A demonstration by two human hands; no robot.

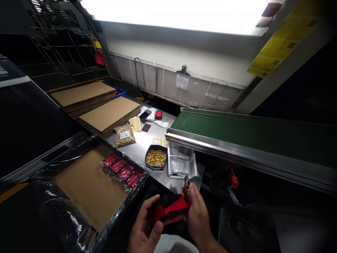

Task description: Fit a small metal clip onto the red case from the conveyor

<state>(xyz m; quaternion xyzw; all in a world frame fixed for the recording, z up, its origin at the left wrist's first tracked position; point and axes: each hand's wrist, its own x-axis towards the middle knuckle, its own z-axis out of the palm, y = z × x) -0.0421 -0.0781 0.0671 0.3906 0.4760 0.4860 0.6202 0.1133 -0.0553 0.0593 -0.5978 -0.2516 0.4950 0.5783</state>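
Observation:
A red-and-black casing-like piece (171, 209) is held low in front of me. My left hand (146, 225) grips its left end, fingers behind and thumb in front. At its right end is my right hand (197, 211), with thumb and fingers closed on a small dark metal tool (186, 184) that points upward. The tool's exact kind is hard to make out. Ahead of my hands are a blue tub (156, 167) of small gold-coloured parts and a white divided tray (195, 165) with clear plastic bags in it.
A box lined with black plastic (102, 225) holds several wrapped red pieces (123, 172). Cardboard stacks (110, 114), a bag of gold parts (125, 136), a phone (145, 115) and a small red piece (158, 115) lie beyond. A green conveyor belt (210, 128) runs to the right.

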